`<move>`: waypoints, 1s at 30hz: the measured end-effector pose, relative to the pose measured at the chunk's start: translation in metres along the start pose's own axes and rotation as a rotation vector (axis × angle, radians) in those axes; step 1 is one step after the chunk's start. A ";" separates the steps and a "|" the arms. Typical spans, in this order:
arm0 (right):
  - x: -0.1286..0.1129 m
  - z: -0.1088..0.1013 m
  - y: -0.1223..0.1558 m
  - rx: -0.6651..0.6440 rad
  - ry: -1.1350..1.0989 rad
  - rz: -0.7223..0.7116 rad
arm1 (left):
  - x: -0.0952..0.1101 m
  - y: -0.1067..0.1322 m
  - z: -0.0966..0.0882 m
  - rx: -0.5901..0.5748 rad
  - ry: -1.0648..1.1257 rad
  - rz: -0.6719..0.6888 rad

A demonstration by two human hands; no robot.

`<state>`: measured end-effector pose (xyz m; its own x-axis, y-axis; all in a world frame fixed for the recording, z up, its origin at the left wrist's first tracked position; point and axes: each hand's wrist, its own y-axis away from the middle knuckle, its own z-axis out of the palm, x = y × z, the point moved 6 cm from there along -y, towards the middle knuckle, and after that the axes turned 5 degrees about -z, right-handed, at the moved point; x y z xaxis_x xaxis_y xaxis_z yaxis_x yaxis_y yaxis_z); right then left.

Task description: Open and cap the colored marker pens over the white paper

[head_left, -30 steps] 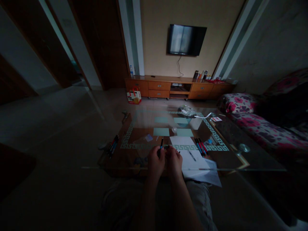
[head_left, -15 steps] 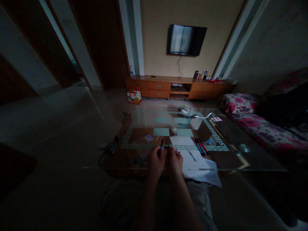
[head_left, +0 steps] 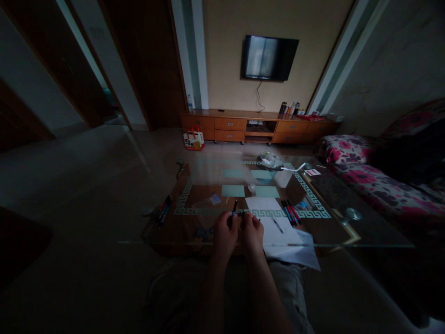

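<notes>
Little differs from half a second ago. Pen (head_left: 235, 205) in the left hand (head_left: 225, 232) leans a touch more toward 1 o'clock; it stood closer to straight up. Hands otherwise in the same spot, table layout unchanged.

Clock centred on the hands, 12 = away from the person.

Left hand: fingers curled in, clamped on the pen, tip up at 12. Right hand (head_left: 252, 229): fingertips drawn together, pinching a small dark piece (head_left: 241, 214) that sticks out at 9 toward the left hand. A dark tip also shows on that hand's 3 o'clock side; can't tell if it's the same part. Too dim to tell whether piece and pen touch. Hands side by side, narrow gap between, above the near edge of the glass table (head_left: 375, 234).

Around them: paper (head_left: 269, 237) at 3, running up to 1, a second sheet (head_left: 306, 257) partly under it and hanging past the edge at 4. Loose pen (head_left: 278, 226) on the paper at 3. Right pens (head_left: 291, 212), red, blue and black, between 2 and 3, overlapping the paper's edge. Left pens (head_left: 164, 211) well apart at 9. Small blue item (head_left: 303, 204) just beyond the right pens. Clear bag (head_left: 270, 160) at 1, far end.
</notes>
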<state>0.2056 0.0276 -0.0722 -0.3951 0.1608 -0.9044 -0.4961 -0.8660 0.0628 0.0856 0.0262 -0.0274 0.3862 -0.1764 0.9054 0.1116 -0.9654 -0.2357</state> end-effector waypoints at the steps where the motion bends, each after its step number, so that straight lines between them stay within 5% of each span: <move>1: 0.001 0.000 0.000 -0.008 -0.002 0.006 | 0.000 0.000 0.000 -0.001 0.005 -0.002; 11: -0.005 0.008 0.007 0.000 -0.146 0.035 | -0.004 0.000 0.002 -0.041 0.107 -0.087; 30: -0.020 0.010 0.007 -0.075 0.045 -0.121 | -0.007 -0.002 0.001 -0.064 0.153 -0.140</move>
<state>0.2025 0.0229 -0.0490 -0.3000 0.2462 -0.9216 -0.4779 -0.8749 -0.0781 0.0838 0.0300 -0.0331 0.2267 -0.0621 0.9720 0.0943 -0.9919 -0.0854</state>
